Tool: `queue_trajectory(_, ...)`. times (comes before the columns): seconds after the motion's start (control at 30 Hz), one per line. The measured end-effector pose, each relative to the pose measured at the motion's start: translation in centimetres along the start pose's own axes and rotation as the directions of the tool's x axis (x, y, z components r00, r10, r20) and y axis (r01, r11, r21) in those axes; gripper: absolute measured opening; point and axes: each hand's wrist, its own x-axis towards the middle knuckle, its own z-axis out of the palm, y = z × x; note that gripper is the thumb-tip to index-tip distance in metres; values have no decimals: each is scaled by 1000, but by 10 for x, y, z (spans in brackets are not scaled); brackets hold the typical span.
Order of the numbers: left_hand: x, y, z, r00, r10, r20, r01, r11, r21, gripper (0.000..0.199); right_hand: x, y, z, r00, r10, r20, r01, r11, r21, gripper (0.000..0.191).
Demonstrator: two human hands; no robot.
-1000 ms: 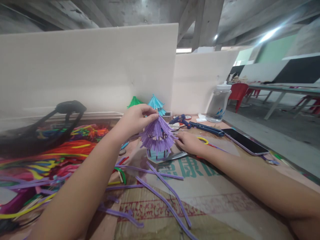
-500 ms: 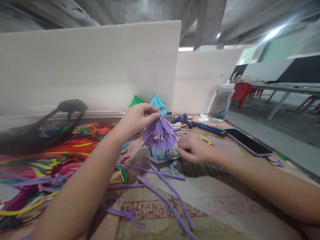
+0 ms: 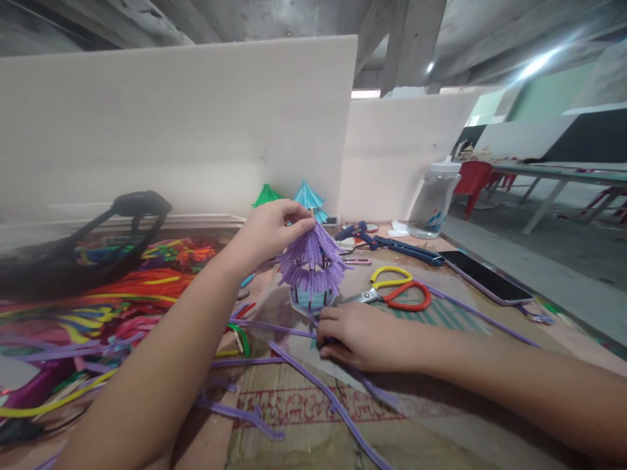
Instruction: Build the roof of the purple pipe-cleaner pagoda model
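Note:
A small two-tiered pavilion model (image 3: 313,264), its roofs made of purple pipe cleaners, stands upright on a pale base. My left hand (image 3: 277,228) is closed on the tip of its upper roof. In front of the base, my right hand (image 3: 357,336) is closed with its fingertips down around a loose purple pipe cleaner (image 3: 377,390), whose ends show on both sides of the hand. Another purple pipe cleaner (image 3: 321,388) lies nearer to me. Scissors (image 3: 392,290) with one yellow and one red handle rest just beyond my right hand.
Heaped coloured pipe cleaners (image 3: 147,287) fill the left, beside a blurred black object (image 3: 98,241). A glue gun (image 3: 360,234), a blue cutter (image 3: 411,250), a phone (image 3: 484,277) and a clear bottle (image 3: 435,199) stand or lie at right. Green (image 3: 266,196) and blue (image 3: 306,196) roofs show behind.
My right hand has moved toward me and left, from beside the model down onto a purple pipe cleaner, uncovering the scissors. My left hand stays on the roof tip.

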Motion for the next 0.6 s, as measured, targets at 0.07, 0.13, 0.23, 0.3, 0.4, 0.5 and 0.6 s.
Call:
queue_trajectory(0.07,0,-1,0,1000,-5,-3,5,1000,0,29,0,1,1,998,47,-29,-47,999,-4,15)
queue_trajectory(0.13,0,0,0,1000,-7,-3,7,1000,-4,29,-1,1,3,996,69,-57,-69,998,6,16)
queue_trajectory(0.23,0,1,0,1000,-4,-3,3,1000,-16,27,-4,-1,4,994,58,-91,-56,998,25,27)
queue_trajectory(0.3,0,1,0,1000,0,-4,0,1000,-23,27,-6,-3,4,993,27,-118,-25,1000,19,36)
queue_trajectory(0.4,0,1,0,1000,2,-5,-2,1000,-18,27,-7,-3,2,992,-8,-125,5,1000,-25,36)
queue_trajectory(0.5,0,1,0,1000,-1,-6,1,1000,-13,28,-7,-1,-1,992,-24,-124,14,997,-76,32)
queue_trajectory(0.6,0,1,0,1000,-8,-5,8,1000,-15,28,-7,-3,-4,990,-19,-143,2,993,-116,40)
